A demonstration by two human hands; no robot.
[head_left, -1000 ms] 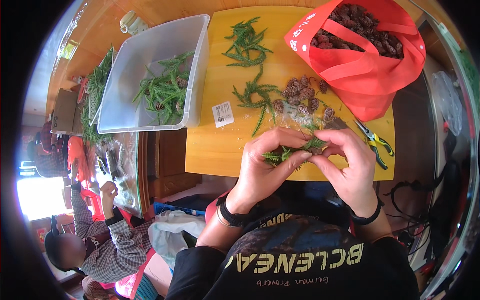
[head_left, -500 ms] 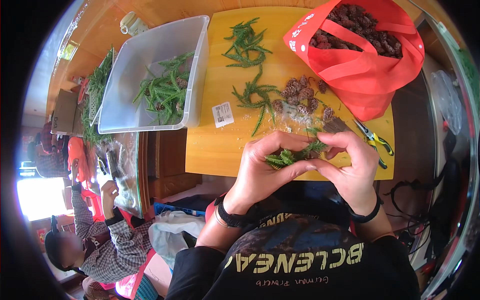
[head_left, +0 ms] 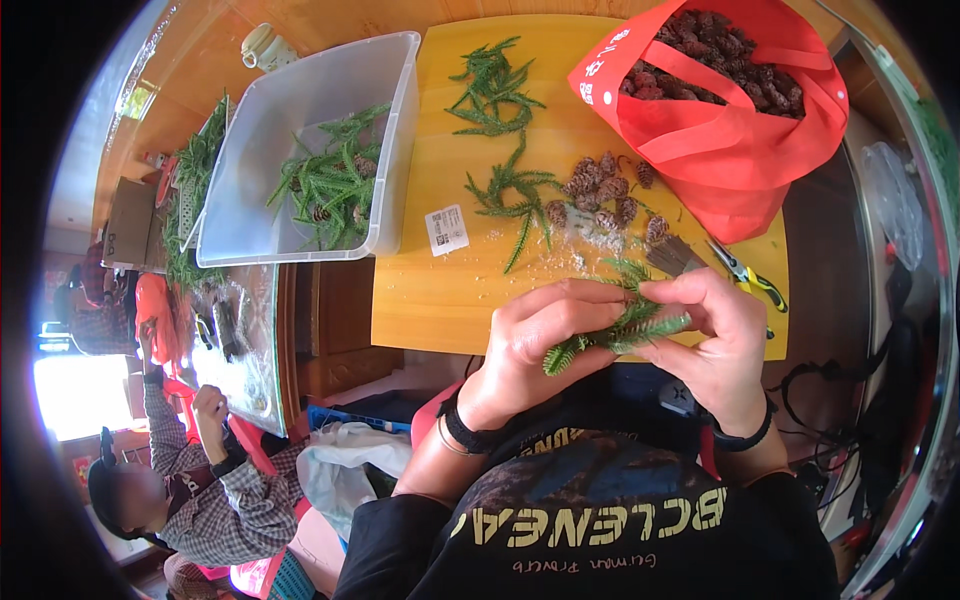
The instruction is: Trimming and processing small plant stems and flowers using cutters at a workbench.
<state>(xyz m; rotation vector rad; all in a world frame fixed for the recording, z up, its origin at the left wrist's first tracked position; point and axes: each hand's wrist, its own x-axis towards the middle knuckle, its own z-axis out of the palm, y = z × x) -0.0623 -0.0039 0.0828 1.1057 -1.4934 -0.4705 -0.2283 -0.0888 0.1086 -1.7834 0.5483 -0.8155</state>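
Observation:
Between my hands, over the near edge of the yellow table [head_left: 430,300], is a green artificial pine sprig [head_left: 630,325] with several short needled branches. My left hand [head_left: 545,340] is closed round its left side. The fingertips of my right hand [head_left: 715,335] pinch its right side, near the upper branches. Just beyond my hands lie several brown pine cones [head_left: 600,185] and a bundle of thin brown wires [head_left: 675,257]. Yellow-and-black pliers [head_left: 745,275] rest beside my right hand, partly hidden by it. Two other groups of green sprigs [head_left: 510,190] lie farther back.
A clear plastic bin [head_left: 400,150] with sprigs and cones stands at the left. The red bag [head_left: 720,150] at the back right is full of pine cones. A white label [head_left: 446,230] lies on the table. At far left, a co-worker [head_left: 220,500] sits by another table.
The sprig has turned and its branches now show more widely between my hands. My right hand has shifted slightly right, its fingers spreading from the left hand.

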